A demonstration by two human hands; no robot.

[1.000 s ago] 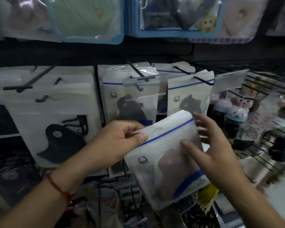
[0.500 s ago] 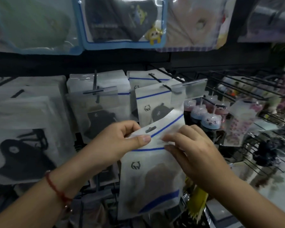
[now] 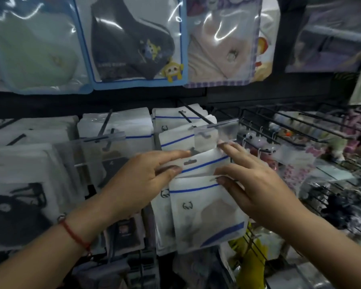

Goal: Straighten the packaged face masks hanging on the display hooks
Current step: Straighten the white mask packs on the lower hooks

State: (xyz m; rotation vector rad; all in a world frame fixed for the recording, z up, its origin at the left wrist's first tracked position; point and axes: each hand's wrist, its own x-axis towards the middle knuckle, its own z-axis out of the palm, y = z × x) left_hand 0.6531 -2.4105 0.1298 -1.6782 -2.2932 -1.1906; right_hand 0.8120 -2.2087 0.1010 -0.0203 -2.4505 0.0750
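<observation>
The left hand (image 3: pixel 142 182) covers the upper left corner of the rear mask packet (image 3: pixel 204 163), and the front mask packet (image 3: pixel 206 213) hides that packet's lower part. Through the frosted plastic the mask inside the front packet is only a dim shape. The small items on the wire rack (image 3: pixel 300 130) to the right are too blurred to identify. The green mask package (image 3: pixel 35 53) at top left is cut off by the picture's edge.
</observation>
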